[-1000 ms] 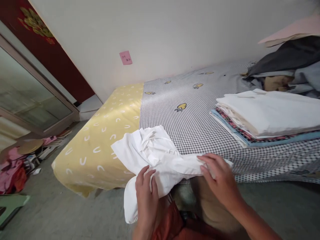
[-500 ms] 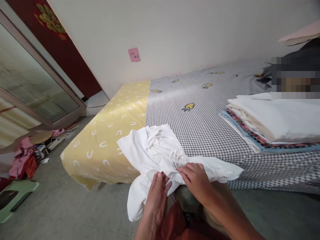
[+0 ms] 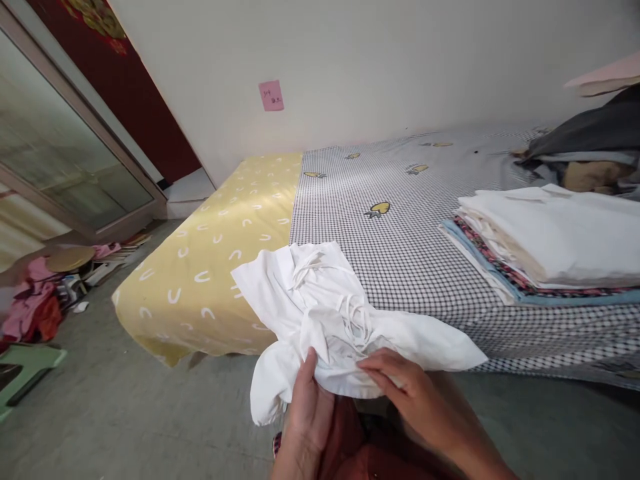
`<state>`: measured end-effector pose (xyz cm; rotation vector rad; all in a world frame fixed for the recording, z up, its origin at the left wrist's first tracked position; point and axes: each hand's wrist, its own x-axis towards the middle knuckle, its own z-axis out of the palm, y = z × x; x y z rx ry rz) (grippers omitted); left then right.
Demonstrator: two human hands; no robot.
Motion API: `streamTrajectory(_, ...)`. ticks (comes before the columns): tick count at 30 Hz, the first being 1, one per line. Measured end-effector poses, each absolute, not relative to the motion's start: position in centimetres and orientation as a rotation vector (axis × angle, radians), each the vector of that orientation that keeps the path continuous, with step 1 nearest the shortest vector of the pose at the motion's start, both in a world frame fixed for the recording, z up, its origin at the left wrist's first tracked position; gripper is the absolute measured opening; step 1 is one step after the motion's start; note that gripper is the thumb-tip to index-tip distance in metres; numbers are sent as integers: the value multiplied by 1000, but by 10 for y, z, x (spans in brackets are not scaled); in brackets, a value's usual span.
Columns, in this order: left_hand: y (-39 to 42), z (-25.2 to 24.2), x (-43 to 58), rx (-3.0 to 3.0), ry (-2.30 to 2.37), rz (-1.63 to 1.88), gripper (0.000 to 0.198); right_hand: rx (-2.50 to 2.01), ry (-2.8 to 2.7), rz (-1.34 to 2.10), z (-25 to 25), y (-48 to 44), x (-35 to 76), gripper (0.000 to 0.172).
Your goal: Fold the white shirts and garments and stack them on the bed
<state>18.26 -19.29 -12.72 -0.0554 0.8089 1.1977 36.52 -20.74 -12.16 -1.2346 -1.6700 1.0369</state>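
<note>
A crumpled white garment (image 3: 320, 310) lies over the near edge of the bed, part of it hanging down toward my lap. My left hand (image 3: 306, 412) grips its lower hem from below, thumb on top of the cloth. My right hand (image 3: 400, 390) pinches the same hem a little to the right, fingers closed on the fabric. Thin white ties show in the middle of the garment.
The bed has a black-and-white checked sheet (image 3: 400, 247) and a yellow patterned cover (image 3: 215, 260) at its left end. A stack of folded clothes (image 3: 545, 243) sits at the right, with a dark heap (image 3: 590, 143) behind it. Clutter and a green stool (image 3: 25, 367) stand on the floor at the left.
Both hands slid down from the middle of the white garment to its near hem and took hold there. The garment shifted slightly toward me.
</note>
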Motion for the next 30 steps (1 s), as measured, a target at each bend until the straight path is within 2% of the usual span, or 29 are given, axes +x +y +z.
streamTrajectory(5, -194, -153, 169, -27, 537, 1172, 43, -1278, -890, 1316, -132, -216, 391, 34)
streamTrajectory(9, -197, -165, 165, 42, 401, 1101, 41, -1238, -604, 1389, -140, -216, 393, 38)
streamTrajectory(19, -203, -133, 171, 66, 816, 1169, 53, -1279, -644, 1471, -124, -218, 373, 38)
streamTrajectory(26, -208, -134, 169, 114, 864, 1152, 56, -1300, -708, 1494, -123, -222, 367, 40)
streamTrajectory(30, -212, -136, 170, 125, 917, 1109, 49, -1260, -639, 1629, -127, -223, 365, 56)
